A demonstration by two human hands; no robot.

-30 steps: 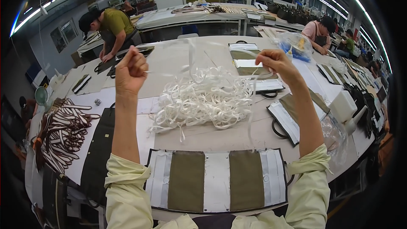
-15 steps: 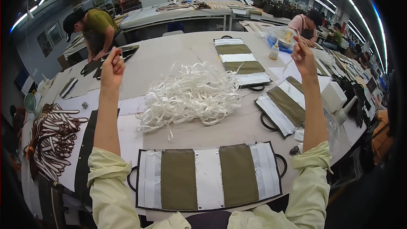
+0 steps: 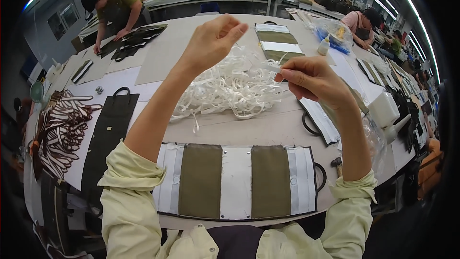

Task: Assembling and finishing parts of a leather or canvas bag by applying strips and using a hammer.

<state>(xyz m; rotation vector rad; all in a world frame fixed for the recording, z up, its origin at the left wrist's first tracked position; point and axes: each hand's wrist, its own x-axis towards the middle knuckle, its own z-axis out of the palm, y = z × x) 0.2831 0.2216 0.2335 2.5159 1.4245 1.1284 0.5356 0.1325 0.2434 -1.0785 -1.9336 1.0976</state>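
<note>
1. The left grip (image 3: 211, 43) is curled; whether it holds anything cannot be told.
2. The left sleeve (image 3: 132, 168) covers the left end of the near striped panel (image 3: 235, 182).
3. The right grip (image 3: 316, 80) hides the farther panel's (image 3: 278, 37) near end.

right hand (image 3: 318, 82) pinching white ribbon (image 3: 272, 68), left hand (image 3: 211, 43) raised; tangled ribbon pile (image 3: 235, 86), olive-and-white panel (image 3: 236, 182) on table (image 3: 268, 129)
</note>
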